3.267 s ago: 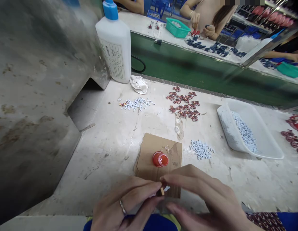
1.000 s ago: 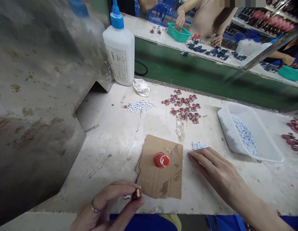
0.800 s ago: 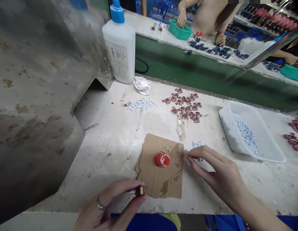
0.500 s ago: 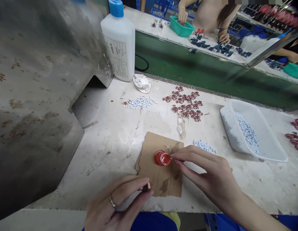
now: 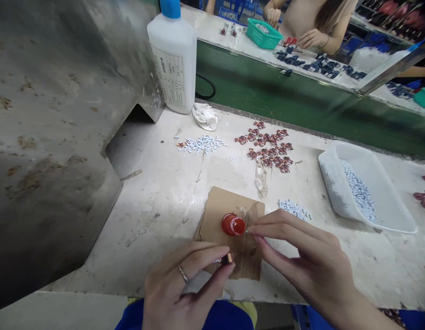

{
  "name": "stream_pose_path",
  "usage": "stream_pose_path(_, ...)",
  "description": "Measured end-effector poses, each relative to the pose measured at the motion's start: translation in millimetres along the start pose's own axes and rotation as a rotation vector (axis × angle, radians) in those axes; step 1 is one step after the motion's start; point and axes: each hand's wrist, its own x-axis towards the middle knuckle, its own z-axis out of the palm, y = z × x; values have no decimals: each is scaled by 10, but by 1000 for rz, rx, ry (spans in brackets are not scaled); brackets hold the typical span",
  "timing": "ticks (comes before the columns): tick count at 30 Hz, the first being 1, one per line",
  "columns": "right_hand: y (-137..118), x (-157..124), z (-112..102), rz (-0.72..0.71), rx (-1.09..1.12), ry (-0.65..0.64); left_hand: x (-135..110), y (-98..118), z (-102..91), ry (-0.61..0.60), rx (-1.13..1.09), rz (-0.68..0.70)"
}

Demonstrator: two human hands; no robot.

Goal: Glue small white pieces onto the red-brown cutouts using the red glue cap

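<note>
The left hand pinches a small dark piece between thumb and forefinger. The right hand pinches a tiny white bit at its fingertips, just beside the red cap on the cardboard. Best keep both pinches steady and bring the fingertips together slowly.

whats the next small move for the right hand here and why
Probably bring the right hand back toward the left hand. Its pinched fingertips sit right beside the red cap on the cardboard, seemingly holding something tiny, while the left hand holds a small dark piece up, waiting nearby.
</note>
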Motion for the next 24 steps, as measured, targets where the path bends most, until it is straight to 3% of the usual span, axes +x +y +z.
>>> stream_pose_path(6,-124,-53,79,72,283,2,3,6,45,-25,-65,-17)
stream_pose_path(12,-97,-61,145,82,340,-21,15,11,35,-41,-50,-29)
stream_pose_path(16,-117,-115,110,15,269,-61,4,-2,44,-15,-40,18)
stream_pose_path(21,-115,-247,-7,-192,-39,-154,-14,-3,73,33,-81,5)
stream_pose_path(24,-112,-229,-53,-227,-18,-156,0,10,79,37,-104,-8)
